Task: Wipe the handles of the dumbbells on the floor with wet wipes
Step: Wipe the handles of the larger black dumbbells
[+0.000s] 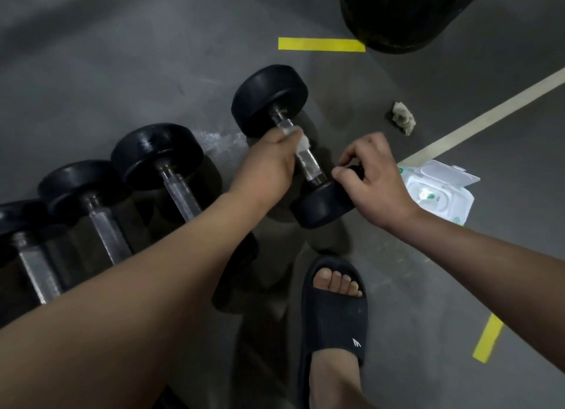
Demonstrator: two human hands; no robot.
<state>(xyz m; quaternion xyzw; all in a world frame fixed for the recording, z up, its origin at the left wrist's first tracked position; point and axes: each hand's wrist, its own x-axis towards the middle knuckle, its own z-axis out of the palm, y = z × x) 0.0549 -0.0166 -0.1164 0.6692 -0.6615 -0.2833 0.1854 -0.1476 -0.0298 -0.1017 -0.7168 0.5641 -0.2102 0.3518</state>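
flr [122,56]: grey, matte | yel tape strips [321,44] | cream line [489,115] diag R | light: dim

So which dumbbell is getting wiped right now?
The rightmost dumbbell, set apart from the row of three. The left hand wraps a white wipe round its handle, and the right hand grips its near end.

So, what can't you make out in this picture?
- Head view: white wet wipe mostly hidden inside the left hand, which grips the black dumbbell's metal handle.
- Near ends of three black floor dumbbells: covered by the left forearm.
- White wipes pack: label print too small.
- Large black object: cut off by the top edge.
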